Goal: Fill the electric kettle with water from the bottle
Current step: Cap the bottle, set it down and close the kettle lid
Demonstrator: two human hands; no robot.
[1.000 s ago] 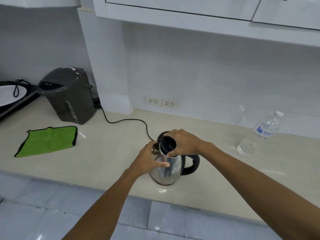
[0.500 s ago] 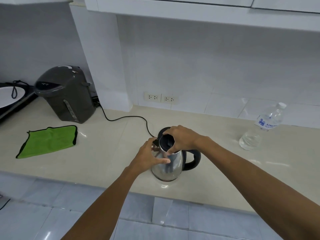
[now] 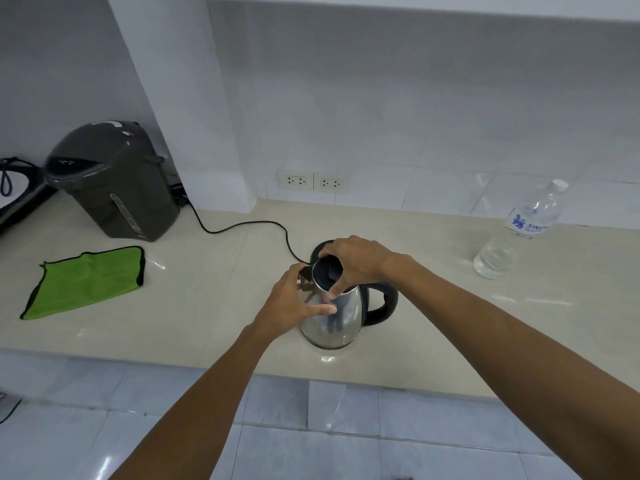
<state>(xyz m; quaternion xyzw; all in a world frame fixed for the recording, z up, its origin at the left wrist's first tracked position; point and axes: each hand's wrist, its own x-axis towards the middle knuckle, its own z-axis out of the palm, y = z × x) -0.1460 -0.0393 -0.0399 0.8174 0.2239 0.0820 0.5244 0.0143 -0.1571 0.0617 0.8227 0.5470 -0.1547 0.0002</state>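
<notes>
Both hands have barely shifted since a moment ago; only the black lid (image 3: 327, 273) tips up a little further. Near the worktop's (image 3: 221, 306) front edge stands the steel electric kettle (image 3: 332, 317), the left hand (image 3: 294, 306) spread flat against its side, the right hand (image 3: 353, 263) pinched on the lid. Polished metal looks slippery, so its black handle (image 3: 382, 303) is the safer hold. Well apart, toward the right back edge, the capped water bottle (image 3: 519, 233) seems thin, squashy and partly full. What the kettle contains is hidden.
</notes>
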